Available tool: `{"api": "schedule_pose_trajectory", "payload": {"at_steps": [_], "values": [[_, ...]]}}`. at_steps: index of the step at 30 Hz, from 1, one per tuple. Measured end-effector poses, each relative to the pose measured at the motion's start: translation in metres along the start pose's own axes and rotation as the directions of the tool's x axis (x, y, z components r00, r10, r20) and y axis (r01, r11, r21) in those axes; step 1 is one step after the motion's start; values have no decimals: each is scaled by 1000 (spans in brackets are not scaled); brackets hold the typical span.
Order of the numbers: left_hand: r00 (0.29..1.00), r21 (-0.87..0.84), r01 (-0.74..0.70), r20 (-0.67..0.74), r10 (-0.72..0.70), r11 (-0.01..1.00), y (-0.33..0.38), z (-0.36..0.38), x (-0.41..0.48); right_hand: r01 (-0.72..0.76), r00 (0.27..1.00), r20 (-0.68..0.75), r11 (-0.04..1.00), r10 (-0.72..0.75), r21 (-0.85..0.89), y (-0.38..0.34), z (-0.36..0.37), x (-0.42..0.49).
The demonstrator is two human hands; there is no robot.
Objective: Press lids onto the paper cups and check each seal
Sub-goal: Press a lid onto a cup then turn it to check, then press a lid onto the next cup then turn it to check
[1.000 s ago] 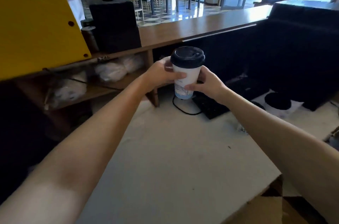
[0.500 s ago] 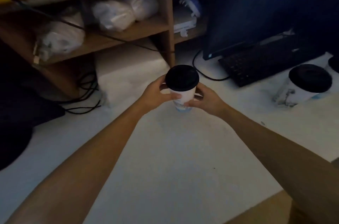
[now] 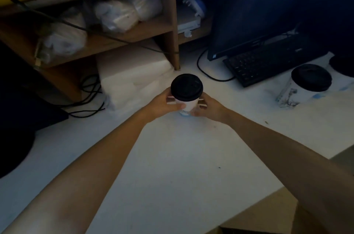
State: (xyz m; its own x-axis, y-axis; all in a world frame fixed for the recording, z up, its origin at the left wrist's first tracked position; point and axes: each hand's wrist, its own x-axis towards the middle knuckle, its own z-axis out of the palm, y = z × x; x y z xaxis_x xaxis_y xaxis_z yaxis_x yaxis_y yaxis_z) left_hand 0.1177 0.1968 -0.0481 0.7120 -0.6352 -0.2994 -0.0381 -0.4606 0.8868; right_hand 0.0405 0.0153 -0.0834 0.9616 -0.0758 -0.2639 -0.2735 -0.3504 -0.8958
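A white paper cup (image 3: pixel 188 105) with a black lid (image 3: pixel 186 86) on top stands upright at the centre of the white counter (image 3: pixel 172 166). My left hand (image 3: pixel 162 103) wraps its left side and my right hand (image 3: pixel 209 107) its right side, both gripping the cup wall below the lid. A second lidded paper cup (image 3: pixel 304 88) stands by itself at the right. Another black lid (image 3: pixel 342 65) shows at the far right edge.
A black keyboard (image 3: pixel 264 63) and a dark monitor (image 3: pixel 258 9) sit behind the cups to the right. A wooden shelf unit (image 3: pixel 134 30) with plastic bags stands at the back, black cables (image 3: pixel 88 99) lie at the left, and a cardboard box (image 3: pixel 268 218) is at the bottom right.
The view tilted down from the room to the counter. Both hands lowered the lidded cup from the air toward the counter surface, keeping hold of it.
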Motion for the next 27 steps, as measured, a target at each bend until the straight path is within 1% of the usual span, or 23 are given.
{"api": "schedule_pose_trajectory", "payload": {"at_steps": [2,3,4,5,6,7,11,14,15,18,22,25,27], "values": [[976,118,208,45,-215,971,12,-3,-5,-72,997,10,996,72,-47,-4,-11,-11],[943,227,299,79,-323,927,19,-5,-9,-110,994,14,992,111,-58,-7,-18,-19],[907,368,336,120,-403,867,28,-9,-13,-140,990,18,987,142,-75,-11,-26,-27],[876,504,323,162,-454,801,36,-12,-17,-167,985,27,980,170,-106,-16,-34,-35],[856,607,279,195,-480,745,46,-15,-22,-189,980,36,971,196,-145,-21,-42,-44],[845,668,232,222,-487,707,58,-17,-27,-207,975,41,960,218,-188,-25,-49,-54],[834,751,54,329,-443,659,112,-5,-38,-252,961,25,910,275,-328,-45,-79,-88],[860,806,-147,390,-328,573,154,18,-33,-275,957,-44,851,286,-447,-61,-107,-113],[868,813,-195,403,-289,549,166,27,-29,-289,954,-67,830,294,-478,-65,-117,-120],[882,791,-241,421,-214,562,190,55,-13,-342,935,-114,772,335,-536,-65,-146,-139],[883,761,-304,450,-130,574,208,98,9,-405,914,-187,759,361,-511,-46,-177,-164],[895,747,-300,435,-95,594,203,135,31,-434,901,-231,774,367,-462,-20,-196,-179],[916,740,-268,393,-74,617,193,160,50,-455,891,-236,765,389,-456,3,-209,-185]]}}
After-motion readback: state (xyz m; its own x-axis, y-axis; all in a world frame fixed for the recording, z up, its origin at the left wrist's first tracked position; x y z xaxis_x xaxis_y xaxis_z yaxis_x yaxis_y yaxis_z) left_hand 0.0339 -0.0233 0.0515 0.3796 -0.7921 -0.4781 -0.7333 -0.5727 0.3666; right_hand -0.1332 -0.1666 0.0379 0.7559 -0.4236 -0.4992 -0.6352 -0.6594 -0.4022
